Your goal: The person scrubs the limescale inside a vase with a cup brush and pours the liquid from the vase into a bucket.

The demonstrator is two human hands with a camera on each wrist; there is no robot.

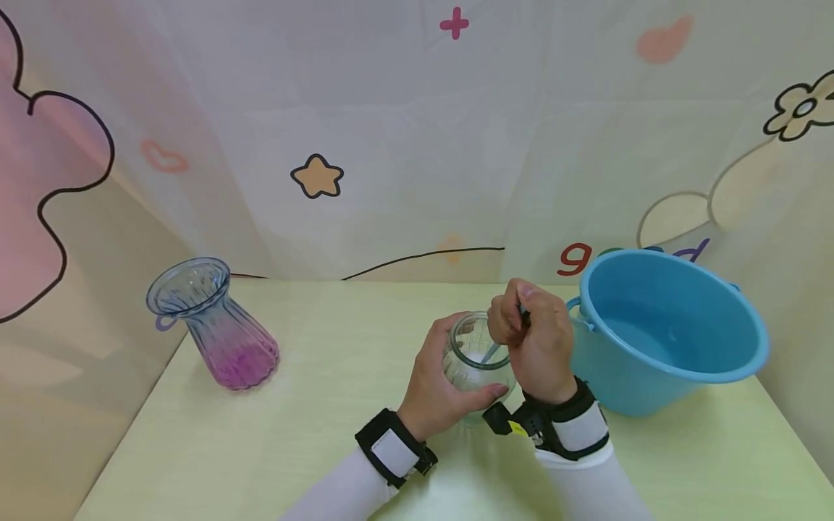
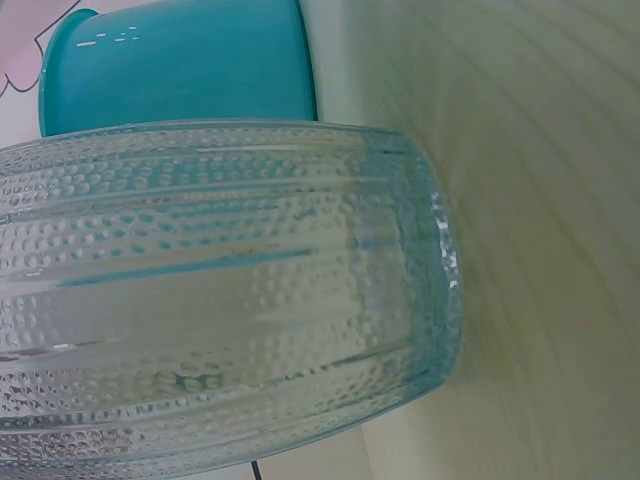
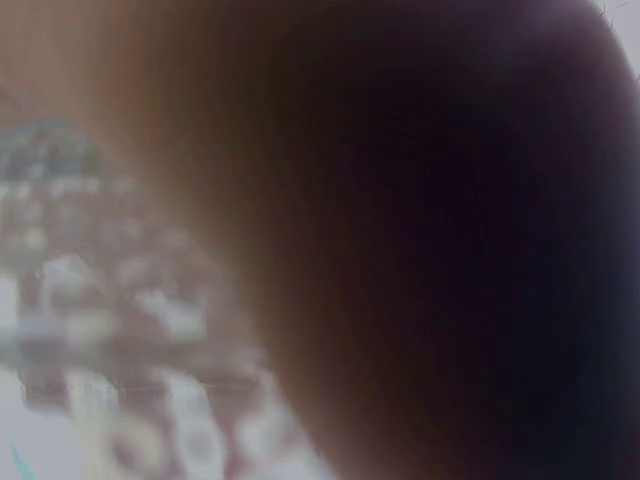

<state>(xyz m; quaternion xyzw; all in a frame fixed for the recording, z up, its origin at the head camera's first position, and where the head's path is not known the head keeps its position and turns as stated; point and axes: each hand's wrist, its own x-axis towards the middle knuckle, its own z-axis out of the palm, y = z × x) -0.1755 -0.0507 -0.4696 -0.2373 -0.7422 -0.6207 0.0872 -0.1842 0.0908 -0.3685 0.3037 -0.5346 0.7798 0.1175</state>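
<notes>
A clear ribbed glass jar [image 1: 464, 373] with a thick round rim stands on the table. My left hand [image 1: 435, 387] grips it from the left, with the thumb across its near side. Over the rim, my right hand [image 1: 536, 340] is curled round a thin tool [image 1: 491, 352] with a light-blue shaft that slants down into the jar. Something whitish shows inside at the shaft's lower end; its kind is unclear. In the left wrist view the dimpled jar wall [image 2: 220, 300] fills much of the picture. The right wrist view is blurred and mostly dark.
Close to my right hand, a light-blue bucket [image 1: 651, 383] stands on the pale table [image 1: 326, 434]. A fluted glass vase [image 1: 237, 347], blue above and pink below, is at the left. Behind the table hangs a patterned cloth [image 1: 404, 145].
</notes>
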